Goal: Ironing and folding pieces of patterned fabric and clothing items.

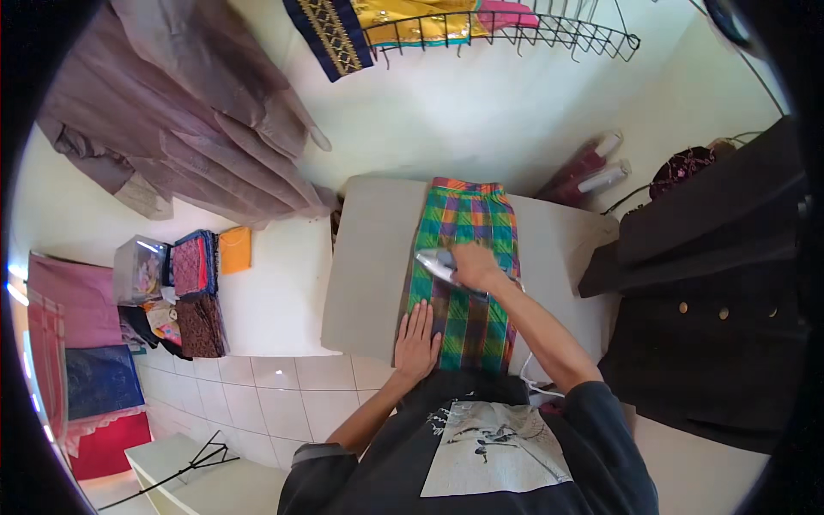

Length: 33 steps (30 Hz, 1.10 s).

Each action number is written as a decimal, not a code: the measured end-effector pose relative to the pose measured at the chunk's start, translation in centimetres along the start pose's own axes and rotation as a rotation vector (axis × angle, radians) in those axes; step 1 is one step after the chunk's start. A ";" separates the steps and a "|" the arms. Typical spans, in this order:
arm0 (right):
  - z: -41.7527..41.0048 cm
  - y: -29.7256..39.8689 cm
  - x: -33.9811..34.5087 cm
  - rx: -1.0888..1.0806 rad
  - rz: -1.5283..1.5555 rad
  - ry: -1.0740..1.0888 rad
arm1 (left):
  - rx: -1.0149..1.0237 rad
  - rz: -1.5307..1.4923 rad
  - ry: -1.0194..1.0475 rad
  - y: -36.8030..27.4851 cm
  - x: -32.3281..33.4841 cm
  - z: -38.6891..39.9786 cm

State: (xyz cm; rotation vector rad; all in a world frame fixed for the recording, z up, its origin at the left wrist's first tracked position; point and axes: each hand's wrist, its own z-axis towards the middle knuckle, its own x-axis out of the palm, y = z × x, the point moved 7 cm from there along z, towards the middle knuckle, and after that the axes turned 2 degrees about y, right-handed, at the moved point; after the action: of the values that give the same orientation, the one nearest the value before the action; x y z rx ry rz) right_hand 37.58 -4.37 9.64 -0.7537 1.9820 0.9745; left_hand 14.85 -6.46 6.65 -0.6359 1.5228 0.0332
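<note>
A green, purple and orange plaid garment [467,335] with a gathered elastic waistband lies lengthwise on a grey cloth-covered board [373,257]. My right hand [476,265] grips the handle of an electric iron [438,265], whose silver body is over the garment's left middle, tip pointing left. Most of the iron's rear is hidden by my hand and forearm. Flat on the garment's lower left edge rests my left hand [417,342], fingers extended and holding nothing. A white cord [529,376] hangs near my right forearm.
A mauve dress [212,122] hangs at upper left, a dark buttoned coat [708,309] at right. Overhead, a black wire rack [515,29] carries folded cloth. Stacked fabrics [199,322] and a clear plastic box [138,270] stand on the white surface [283,302] at left.
</note>
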 end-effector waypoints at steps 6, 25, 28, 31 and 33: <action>1.5 1.2 -2.0 0.034 0.091 -0.138 | -0.023 0.009 -0.030 0.1 -0.2 -0.3; -7.3 -12.2 -3.8 0.442 0.282 -0.330 | -0.010 0.008 -0.016 0.4 0.5 0.1; -7.5 -11.9 -2.2 0.369 0.238 -0.291 | -0.004 0.002 -0.029 0.2 0.5 -0.2; -6.8 -11.1 -2.8 0.297 0.210 -0.243 | -0.011 0.020 -0.041 0.7 0.7 -0.3; -6.6 -11.5 -4.9 0.396 0.332 -0.338 | -0.013 0.046 -0.046 0.5 0.7 -0.5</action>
State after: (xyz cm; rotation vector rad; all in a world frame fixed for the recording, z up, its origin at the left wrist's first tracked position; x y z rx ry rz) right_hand 46.32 -15.11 12.16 -0.0365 1.9399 0.7912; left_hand 14.19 -6.49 5.81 -0.6066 1.4933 0.0919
